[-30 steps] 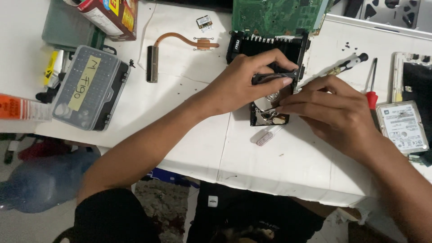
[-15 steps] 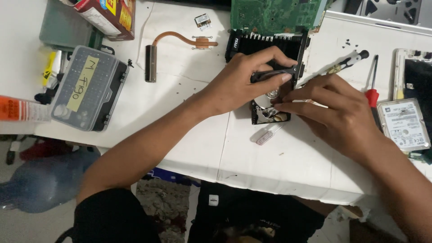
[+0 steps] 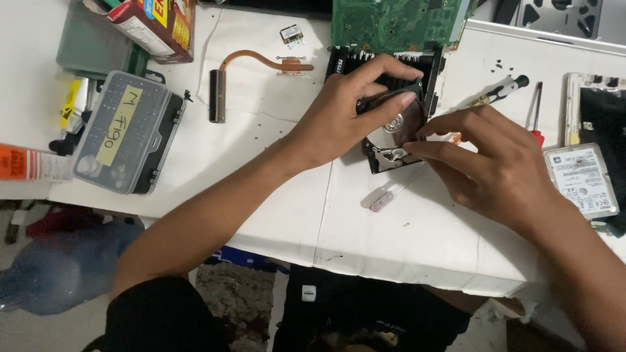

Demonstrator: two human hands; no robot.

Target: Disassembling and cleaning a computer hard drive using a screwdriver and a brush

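I see the opened hard drive with bare silver platter and black frame [image 3: 393, 140] sitting on the white table [image 3: 274, 195], just below the green circuit board [image 3: 398, 23], which I use as my landmark. Left hand [image 3: 345, 114] is curled over the drive's upper left, fingertips pinching a thin black plate or lid edge above the platter. Right hand [image 3: 486, 163] comes in from the lower right of the board, thumb and forefinger closed together at the drive's right edge near the head assembly; I judge it grips a small part there, but I can't tell which. My read on doing this step well: keep the left hand bracing the frame flat, lift the black piece straight rather than prying at an angle, keep fingertips off the platter surface, and don't let a loose screw drop into the mechanism. Below the drive lies a small translucent stick-like item [image 3: 385, 199]. Right of the board lie a black-handled screwdriver [image 3: 499, 92] and a red-handled one [image 3: 536, 120]; further right a second, closed silver hard drive with a white label [image 3: 581, 179]. Left of the board: a copper heat pipe with black fin block [image 3: 251, 75], further left a grey clear-lidded bit case [image 3: 127, 133]. Hidden: the contact point under both hands, most of the drive's top half, whether any screws remain. Board and far-right black parts are cut off by the frame.
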